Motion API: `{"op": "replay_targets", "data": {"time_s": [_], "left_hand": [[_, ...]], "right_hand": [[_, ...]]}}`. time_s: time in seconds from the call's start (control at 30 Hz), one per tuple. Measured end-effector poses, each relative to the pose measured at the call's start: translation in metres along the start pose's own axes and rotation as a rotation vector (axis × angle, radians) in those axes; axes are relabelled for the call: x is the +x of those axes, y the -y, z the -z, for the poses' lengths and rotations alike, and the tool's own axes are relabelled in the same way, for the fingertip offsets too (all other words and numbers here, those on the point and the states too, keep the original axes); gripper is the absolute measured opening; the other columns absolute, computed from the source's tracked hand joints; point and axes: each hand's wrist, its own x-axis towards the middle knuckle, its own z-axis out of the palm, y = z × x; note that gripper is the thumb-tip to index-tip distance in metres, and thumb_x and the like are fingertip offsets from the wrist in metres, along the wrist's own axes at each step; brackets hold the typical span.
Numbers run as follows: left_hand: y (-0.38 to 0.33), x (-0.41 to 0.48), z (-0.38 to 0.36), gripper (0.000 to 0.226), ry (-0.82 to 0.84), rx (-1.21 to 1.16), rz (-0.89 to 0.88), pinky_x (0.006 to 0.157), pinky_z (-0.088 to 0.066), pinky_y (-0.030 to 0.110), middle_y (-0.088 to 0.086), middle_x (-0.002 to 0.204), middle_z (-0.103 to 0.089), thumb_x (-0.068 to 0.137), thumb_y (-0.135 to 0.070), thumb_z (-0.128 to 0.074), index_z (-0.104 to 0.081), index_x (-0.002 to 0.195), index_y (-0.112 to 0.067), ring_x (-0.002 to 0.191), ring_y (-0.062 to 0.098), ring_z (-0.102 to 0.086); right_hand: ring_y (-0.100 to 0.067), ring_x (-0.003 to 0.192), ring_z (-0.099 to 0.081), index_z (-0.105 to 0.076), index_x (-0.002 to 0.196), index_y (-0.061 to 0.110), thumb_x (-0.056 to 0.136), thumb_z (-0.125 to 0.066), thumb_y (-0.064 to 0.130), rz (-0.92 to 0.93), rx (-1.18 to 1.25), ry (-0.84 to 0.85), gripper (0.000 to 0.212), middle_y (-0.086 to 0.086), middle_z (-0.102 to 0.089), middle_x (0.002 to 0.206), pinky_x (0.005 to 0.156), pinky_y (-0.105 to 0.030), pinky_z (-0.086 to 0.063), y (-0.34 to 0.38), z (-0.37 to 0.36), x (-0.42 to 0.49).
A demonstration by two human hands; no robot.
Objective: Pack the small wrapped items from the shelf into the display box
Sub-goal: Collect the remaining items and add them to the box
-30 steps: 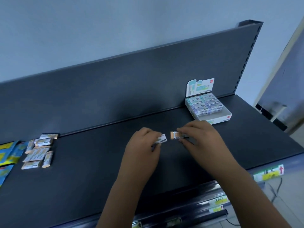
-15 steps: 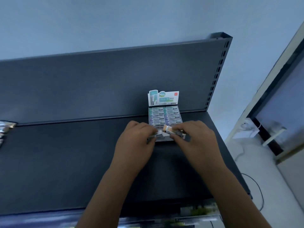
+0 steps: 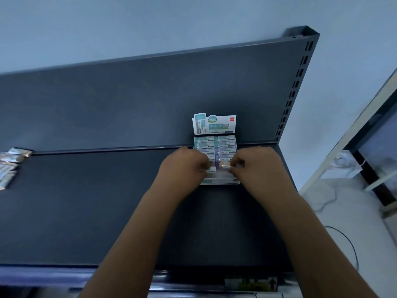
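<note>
Wrapped item [image 3: 225, 165]: small, flat, tan at one end, held just above the near row of the display box [image 3: 221, 181]. The right hand [image 3: 260, 166] pinches it between thumb and fingertips. The left hand [image 3: 184, 166] curls its fingers down onto a second item [image 3: 211, 169], pale with a printed label, at the same near row. I read that as a pinch too, though the tips are partly hidden from me. The box sits on the shelf [image 3: 86, 211] close to the back panel [image 3: 150, 100], with its header card [image 3: 214, 123] upright behind. Two columns of packed pieces fill the far rows, so I judge that only the near end has room left. A loose pile [image 3: 9, 166] of more pieces lies well apart, at the far left edge of the shelf. Handling, as my own judgement: these look very light and fairly stiff for their size, with a slick film wrap that could slide out of a lazy grip. The best hold is a light pinch across the short ends or the long edges, which keeps the flat face free to drop into its slot. No squeeze is needed. The box looks like thin card and may shift if I push down hard.
</note>
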Motion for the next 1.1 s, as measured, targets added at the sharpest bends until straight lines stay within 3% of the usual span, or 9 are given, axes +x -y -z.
{"op": "replay_targets", "data": {"time_s": [0.33, 0.53, 0.73, 0.97, 1.1], "left_hand": [[0.007, 0.014, -0.003, 0.007, -0.011, 0.094, -0.101, 0.078, -0.048, 0.041, -0.003, 0.093, -0.059, 0.079, -0.024, -0.075, -0.077, 0.085, -0.025, 0.092, 0.022, -0.045], [0.013, 0.016, -0.007, 0.008, -0.013, 0.111, -0.087, 0.078, -0.046, 0.038, -0.009, 0.088, -0.054, 0.079, -0.031, -0.076, -0.078, 0.087, -0.03, 0.089, 0.015, -0.031], [0.016, 0.016, -0.011, 0.009, -0.009, 0.119, -0.082, 0.075, -0.045, 0.034, -0.01, 0.086, -0.054, 0.081, -0.029, -0.072, -0.079, 0.088, -0.031, 0.091, 0.017, -0.036], [0.016, 0.016, -0.01, 0.011, 0.008, 0.116, -0.085, 0.074, -0.042, 0.031, -0.01, 0.085, -0.053, 0.083, -0.028, -0.07, -0.079, 0.088, -0.03, 0.088, 0.016, -0.033], [0.017, 0.014, -0.007, 0.028, 0.045, 0.122, -0.102, 0.081, -0.046, 0.036, -0.009, 0.09, -0.054, 0.089, -0.052, -0.061, -0.079, 0.094, -0.031, 0.092, 0.018, -0.036]], "right_hand": [[-0.019, 0.08, -0.057, -0.076, 0.084, 0.023, 0.077, -0.074, 0.031, 0.179, -0.139, 0.121, 0.011, 0.003, -0.069, 0.079, 0.07, -0.03, -0.049, 0.003, -0.003, 0.015], [-0.018, 0.082, -0.053, -0.077, 0.08, 0.022, 0.076, -0.071, 0.033, 0.139, -0.196, 0.17, 0.012, 0.004, -0.066, 0.076, 0.07, -0.034, -0.051, 0.005, -0.006, 0.019], [-0.014, 0.093, -0.048, -0.077, 0.088, 0.029, 0.079, -0.068, 0.032, 0.068, -0.285, 0.166, 0.013, 0.01, -0.057, 0.088, 0.061, -0.027, -0.046, 0.006, -0.01, 0.02], [-0.014, 0.095, -0.043, -0.079, 0.092, 0.034, 0.079, -0.073, 0.036, 0.034, -0.217, 0.166, 0.014, 0.01, -0.044, 0.089, 0.063, -0.028, -0.044, 0.004, -0.011, 0.019], [-0.014, 0.1, -0.043, -0.078, 0.097, 0.031, 0.085, -0.065, 0.051, 0.043, -0.2, 0.174, 0.026, 0.008, -0.044, 0.093, 0.069, -0.028, -0.046, 0.002, -0.012, 0.017]]}}
